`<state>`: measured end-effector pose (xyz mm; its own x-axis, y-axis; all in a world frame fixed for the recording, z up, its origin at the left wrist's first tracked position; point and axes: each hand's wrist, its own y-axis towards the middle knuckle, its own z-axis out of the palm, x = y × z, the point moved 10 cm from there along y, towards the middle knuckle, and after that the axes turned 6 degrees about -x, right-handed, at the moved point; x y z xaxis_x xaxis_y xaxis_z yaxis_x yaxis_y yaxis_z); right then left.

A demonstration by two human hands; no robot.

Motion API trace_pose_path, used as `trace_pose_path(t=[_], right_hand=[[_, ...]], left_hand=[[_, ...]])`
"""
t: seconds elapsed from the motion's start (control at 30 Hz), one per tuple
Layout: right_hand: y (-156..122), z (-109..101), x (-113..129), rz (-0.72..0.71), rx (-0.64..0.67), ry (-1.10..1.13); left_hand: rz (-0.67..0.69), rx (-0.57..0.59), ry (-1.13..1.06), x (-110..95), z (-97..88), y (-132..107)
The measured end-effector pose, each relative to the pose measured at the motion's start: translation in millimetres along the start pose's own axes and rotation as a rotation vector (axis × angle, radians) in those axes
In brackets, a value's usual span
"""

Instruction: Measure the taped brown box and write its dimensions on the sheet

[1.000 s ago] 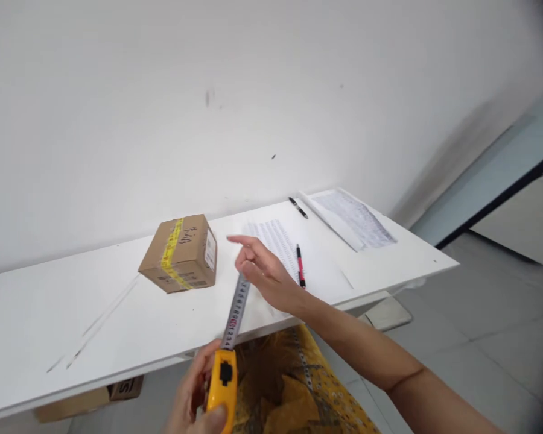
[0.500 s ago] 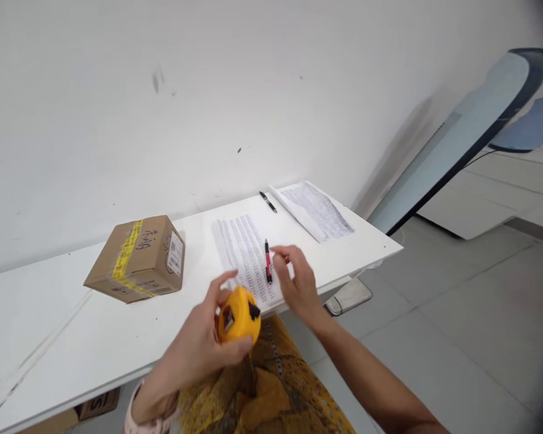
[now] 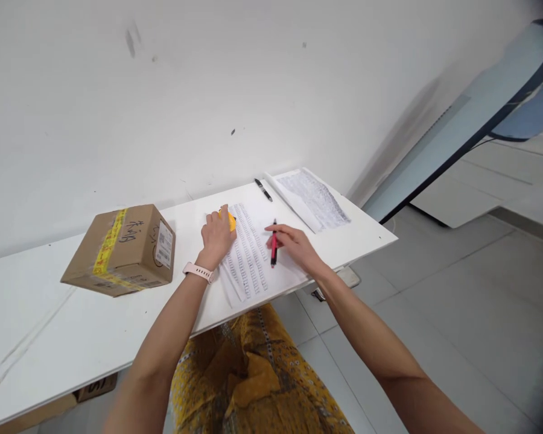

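My left hand (image 3: 216, 234) is closed on a yellow tape measure (image 3: 231, 222), at the upper left part of a printed sheet (image 3: 251, 259). The hand covers most of the tape measure. A red and black pen (image 3: 274, 246) is in the fingers of my right hand (image 3: 294, 246), over the right side of the sheet. Its point faces away from me, and the index finger and thumb cross it. The sheet carries columns of small print and lies on a white table (image 3: 163, 325).
On the left stands a taped cardboard box (image 3: 122, 247) with a white label. A black pen (image 3: 263, 190) and a second stack of papers (image 3: 314, 199) lie toward the wall. A large light-blue panel with a dark edge (image 3: 461, 126) leans at the right.
My left hand has moved forward with the tape measure, from near the table's front edge onto the sheet. My right hand has taken hold of the red pen, which has shifted slightly right.
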<state>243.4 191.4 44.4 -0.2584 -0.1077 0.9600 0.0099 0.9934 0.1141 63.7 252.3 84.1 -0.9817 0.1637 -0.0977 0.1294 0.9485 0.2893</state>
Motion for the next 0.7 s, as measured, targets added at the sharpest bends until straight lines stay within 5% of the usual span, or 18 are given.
trace_pose_path(t=[0.1,0.2,0.37,0.5,0.7], right_hand=[[-10,-24,0,0.017,-0.069,0.376],[-20,-31,3,-0.001,-0.173,0.366],[-28,-16,-1,0.065,-0.267,0.227],[-30,2,-10,0.123,-0.185,0.197],[-22,6,-18,0.066,-0.158,0.202]], left_hand=[[0.045,-0.054,0.042,1,-1.8,-1],[0.139,-0.122,0.038,-17,-9.3,-20],[0.361,0.055,-0.392,-77,13.1,-113],[0.375,0.106,-0.532,-95,27.0,-169],[0.380,0.137,-0.510,-98,29.2,-171]])
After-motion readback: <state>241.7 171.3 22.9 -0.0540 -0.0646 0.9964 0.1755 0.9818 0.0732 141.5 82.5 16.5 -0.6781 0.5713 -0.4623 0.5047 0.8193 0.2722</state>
